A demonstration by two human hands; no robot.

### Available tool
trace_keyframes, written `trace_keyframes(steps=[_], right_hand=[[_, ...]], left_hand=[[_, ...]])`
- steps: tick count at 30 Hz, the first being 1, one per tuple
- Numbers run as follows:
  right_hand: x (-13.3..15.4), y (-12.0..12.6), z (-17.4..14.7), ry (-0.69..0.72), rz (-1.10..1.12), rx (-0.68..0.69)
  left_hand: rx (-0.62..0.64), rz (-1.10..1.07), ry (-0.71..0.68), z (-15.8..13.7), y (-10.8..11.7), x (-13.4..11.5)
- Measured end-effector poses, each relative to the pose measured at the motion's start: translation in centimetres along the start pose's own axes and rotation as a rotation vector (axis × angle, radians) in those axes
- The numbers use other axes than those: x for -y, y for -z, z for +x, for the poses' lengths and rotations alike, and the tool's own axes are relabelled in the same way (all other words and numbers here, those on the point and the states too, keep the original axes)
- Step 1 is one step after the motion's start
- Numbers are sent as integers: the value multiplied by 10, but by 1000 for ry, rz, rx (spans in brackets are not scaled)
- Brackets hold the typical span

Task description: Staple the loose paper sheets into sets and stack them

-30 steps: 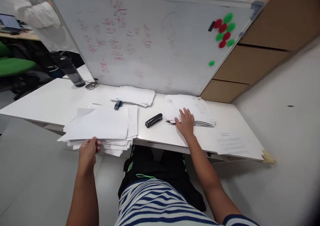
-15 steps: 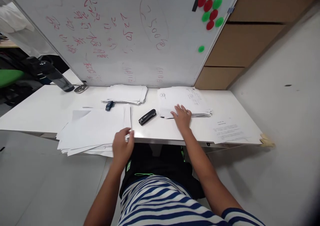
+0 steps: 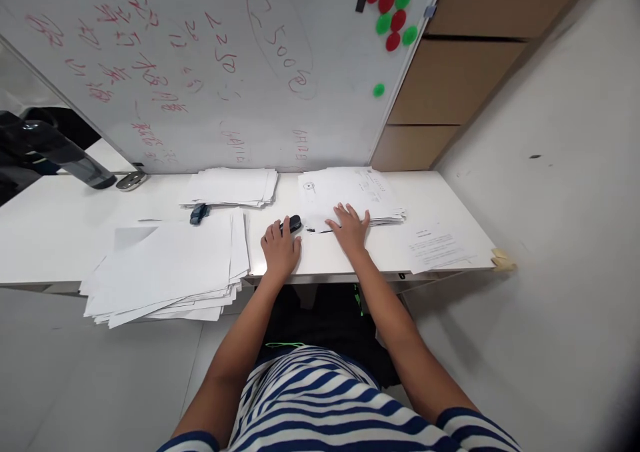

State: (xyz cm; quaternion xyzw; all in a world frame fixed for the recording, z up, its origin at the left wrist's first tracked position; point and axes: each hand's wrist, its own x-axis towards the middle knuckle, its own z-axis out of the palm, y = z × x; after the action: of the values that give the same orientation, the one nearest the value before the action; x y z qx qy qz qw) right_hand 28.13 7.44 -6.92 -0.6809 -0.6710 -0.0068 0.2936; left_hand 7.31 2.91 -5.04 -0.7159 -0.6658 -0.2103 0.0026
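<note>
My left hand (image 3: 281, 247) lies over a black stapler (image 3: 291, 224) on the desk, with its fingers curled across it and the thumb on the near right side. Only the stapler's right end shows plainly. My right hand (image 3: 351, 229) rests with fingers spread on the near edge of a stack of printed papers (image 3: 330, 195), which bears a small round drawing at its upper left. A small dark item (image 3: 311, 230) pokes out at that stack's lower left corner.
A large loose pile of paper (image 3: 165, 259) overhangs the desk's front edge at left. Behind it are a dark blue stapler-like object (image 3: 199, 214) and another paper stack (image 3: 230, 185). A bottle (image 3: 83, 165), a mouse (image 3: 131, 181), a printed sheet (image 3: 435, 245) and a whiteboard (image 3: 335, 125) surround them.
My left hand has moved right from the edge of the loose pile onto the stapler. My right hand stays on the printed stack, fingers spread wider. The whole view has shifted slightly.
</note>
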Motion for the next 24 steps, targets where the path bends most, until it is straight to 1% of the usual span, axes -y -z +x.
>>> trace_keyframes(steps=[6, 9, 15, 18, 21, 22, 24], right_hand=[[0, 1, 0, 15, 62, -13], [-1, -1, 2, 17, 104, -27], [-4, -13, 9, -23, 87, -119], [-5, -16, 10, -11, 77, -147], [-7, -15, 10, 8, 59, -218], [-7, -14, 9, 8, 53, -240], [-8, -12, 9, -13, 53, -273]], left_hand=[[26, -13, 8, 1, 2, 0], [16, -6, 3, 1, 3, 0], [-2, -1, -6, 2, 0, 1], [-43, 24, 4, 2, -5, 2], [-126, 37, 11, -1, -9, 1], [-148, 27, -9, -2, -10, 0], [-166, -17, -101, 0, -11, -4]])
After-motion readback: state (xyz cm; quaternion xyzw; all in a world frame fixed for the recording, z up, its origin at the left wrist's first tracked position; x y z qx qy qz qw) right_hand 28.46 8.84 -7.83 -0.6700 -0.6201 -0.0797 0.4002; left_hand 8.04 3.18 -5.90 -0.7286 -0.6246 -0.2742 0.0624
